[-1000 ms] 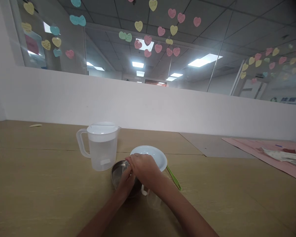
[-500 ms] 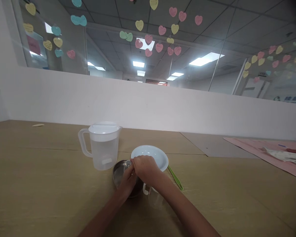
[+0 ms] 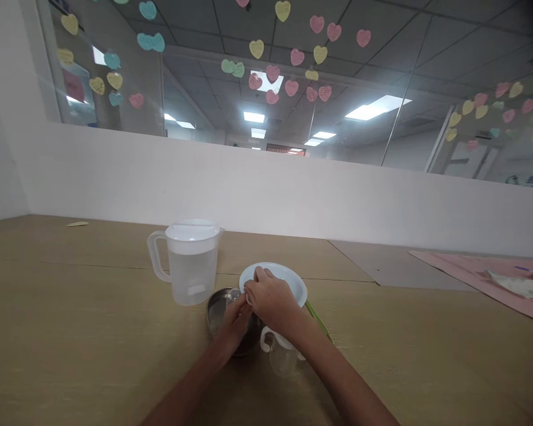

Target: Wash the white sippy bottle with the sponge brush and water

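Note:
My left hand (image 3: 235, 324) is closed around a small clear, rounded piece (image 3: 233, 295), its exact kind hard to make out. My right hand (image 3: 272, 300) meets it from the right, fingers bent at the same piece; what lies under them is hidden. Both hands hover over a round metal bowl (image 3: 216, 315). Behind the right hand sits a white dish (image 3: 290, 279), with a green-handled utensil (image 3: 320, 322) beside it, partly covered by my forearm. Below that forearm stands a clear cup with white handles (image 3: 283, 358), partly hidden.
A lidded translucent pitcher (image 3: 192, 269) stands left of the dish, behind the bowl. A pale flat strip (image 3: 77, 224) lies at the far left. On the right are a grey mat (image 3: 391, 266) and a pink cloth (image 3: 453, 269) with items on it. A white wall (image 3: 257, 189) bounds the table.
My right hand has shifted slightly up and right, its fingers more raised. More of the handled cup shows beneath the forearm. The whole view has moved a little.

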Tool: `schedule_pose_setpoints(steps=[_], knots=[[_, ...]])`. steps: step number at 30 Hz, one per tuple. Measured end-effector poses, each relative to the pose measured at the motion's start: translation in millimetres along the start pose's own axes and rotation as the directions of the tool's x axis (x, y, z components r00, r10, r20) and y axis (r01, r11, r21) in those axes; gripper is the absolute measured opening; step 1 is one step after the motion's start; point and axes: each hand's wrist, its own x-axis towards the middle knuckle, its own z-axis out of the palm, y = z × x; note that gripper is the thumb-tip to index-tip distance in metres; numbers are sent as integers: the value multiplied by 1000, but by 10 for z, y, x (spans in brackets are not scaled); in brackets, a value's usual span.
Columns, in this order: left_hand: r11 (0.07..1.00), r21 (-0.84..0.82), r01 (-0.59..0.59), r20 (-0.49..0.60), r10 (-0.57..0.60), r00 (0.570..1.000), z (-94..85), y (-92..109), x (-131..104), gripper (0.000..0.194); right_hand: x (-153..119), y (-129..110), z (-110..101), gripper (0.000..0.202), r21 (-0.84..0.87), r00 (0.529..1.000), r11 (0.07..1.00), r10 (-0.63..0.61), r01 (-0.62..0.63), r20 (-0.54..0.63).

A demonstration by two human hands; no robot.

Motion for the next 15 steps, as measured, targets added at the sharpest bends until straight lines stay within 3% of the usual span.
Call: schedule_pose_setpoints(steps=[6,10,12,15], knots=[[996,-90,10,-39,-14,999,-10,-27,5,31,-9,-30,40,19,-15,999,999,-49,49,-6],[996,-90,-26,-8,25,1000,-17,-32,13,27,30,-22,27,22,-10,996,997,74,-74,-47],[997,-40,-69,10,70,998,-26,-57,28,24,39,-17,23,24,-7,994,995,97,-98,-57],[984,142,-107,-51,115,992,-58,-165,66,19,27,-45,11,16,-38,998,998,-42,40,-41]])
